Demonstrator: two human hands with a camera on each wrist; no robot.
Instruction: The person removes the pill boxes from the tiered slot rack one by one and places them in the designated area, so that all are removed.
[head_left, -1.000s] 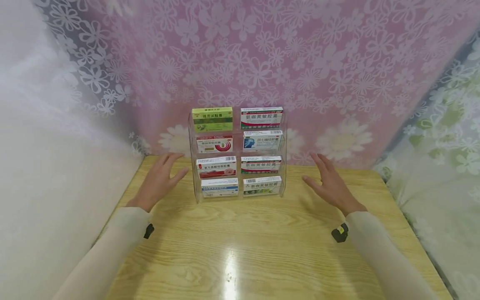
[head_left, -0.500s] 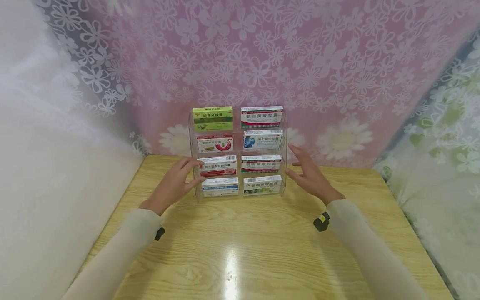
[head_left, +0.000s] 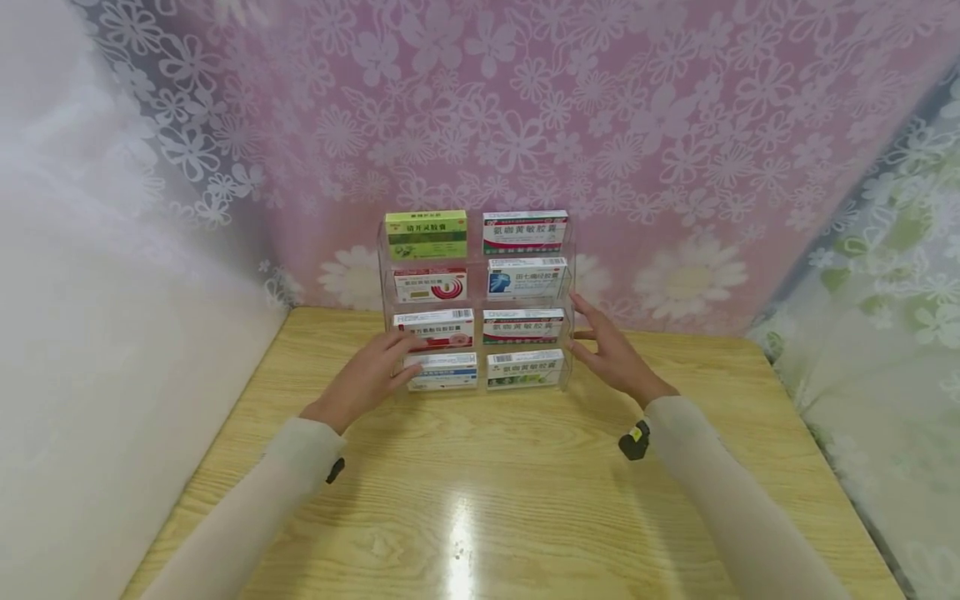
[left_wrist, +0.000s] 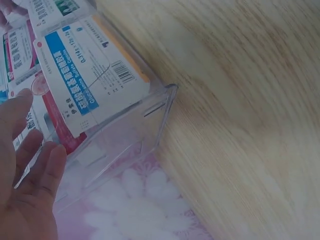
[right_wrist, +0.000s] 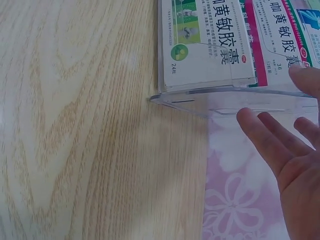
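Note:
A clear plastic display rack [head_left: 478, 329] stands on the table by the back wall, with medicine boxes in two columns. My left hand [head_left: 367, 377] is at its lower left, fingers loosely extended in front of a red-and-white box [head_left: 448, 340] and a blue-and-white box [head_left: 448, 379]. In the left wrist view, those fingers are spread near the rack's side; contact is unclear. At the rack's right side is my right hand [head_left: 617, 358], thumb and fingers apart, fingertips close to the edge. The lower right white-and-green box [right_wrist: 207, 55] shows near it in the right wrist view.
A yellow-green box [head_left: 426, 237] and a white box with a blue picture [head_left: 527, 279] sit higher in the rack. Pink floral cloth [head_left: 510, 125] covers the back wall. The wood-grain table [head_left: 465, 467] extends toward me, with a pale wall [head_left: 112, 333] at left.
Both hands have moved inward to the rack from either side. The left hand now overlaps the lower left boxes; the right hand has come to the right edge. The boxes keep their places.

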